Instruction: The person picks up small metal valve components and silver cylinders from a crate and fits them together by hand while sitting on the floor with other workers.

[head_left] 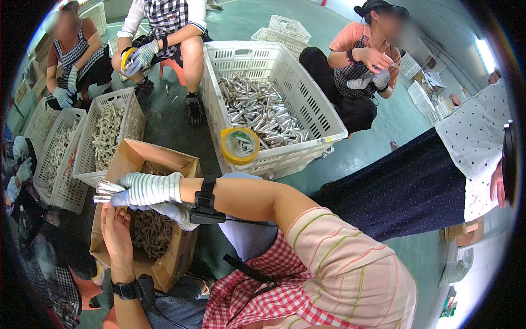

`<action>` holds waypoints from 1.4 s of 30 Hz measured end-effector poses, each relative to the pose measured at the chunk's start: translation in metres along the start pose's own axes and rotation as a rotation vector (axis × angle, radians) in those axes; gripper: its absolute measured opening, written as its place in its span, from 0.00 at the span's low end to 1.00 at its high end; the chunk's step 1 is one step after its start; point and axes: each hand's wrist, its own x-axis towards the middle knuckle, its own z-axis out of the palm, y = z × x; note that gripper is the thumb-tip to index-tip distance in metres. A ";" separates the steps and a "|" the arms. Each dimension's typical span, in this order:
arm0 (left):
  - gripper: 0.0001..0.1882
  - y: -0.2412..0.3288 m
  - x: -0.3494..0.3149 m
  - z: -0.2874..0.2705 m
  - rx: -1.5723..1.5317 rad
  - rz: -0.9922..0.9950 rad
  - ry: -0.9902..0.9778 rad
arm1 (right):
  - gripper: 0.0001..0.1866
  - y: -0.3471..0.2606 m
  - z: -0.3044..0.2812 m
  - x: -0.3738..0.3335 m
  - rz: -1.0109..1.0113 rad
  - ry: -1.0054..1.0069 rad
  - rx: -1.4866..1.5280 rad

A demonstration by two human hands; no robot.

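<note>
My right hand [145, 191], in a striped knit glove with a grey-blue palm, is closed around a small bundle of short silver metal tubes [108, 191]. The tubes stick out past its fingers to the left. Beneath that hand hangs another piece of glove-like fabric [178, 214]; how it is held is hidden. My left hand [116, 234] is bare, palm up, with its fingers stretched toward the tubes. Whether the fingertips touch them I cannot tell. Both hands are over an open cardboard box [189, 164] holding many dull brownish pieces [152, 233].
Beyond the box stands a large white plastic crate [323, 118] of shiny metal tubes, a yellow tape roll [240, 146] at its near corner. White baskets [82, 164] of pale pieces stand left. Seated co-workers surround these; a person in a dark dotted skirt [394, 186] is at right.
</note>
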 end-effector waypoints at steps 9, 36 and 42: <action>0.10 0.001 0.001 0.002 -0.014 0.017 -0.017 | 0.18 0.000 -0.003 0.001 0.002 -0.025 -0.035; 0.08 0.008 0.002 0.002 0.011 0.052 0.034 | 0.15 -0.004 -0.003 0.002 0.057 -0.072 0.031; 0.07 0.005 0.006 -0.007 0.005 0.056 0.004 | 0.16 -0.008 -0.002 -0.001 0.051 -0.077 -0.022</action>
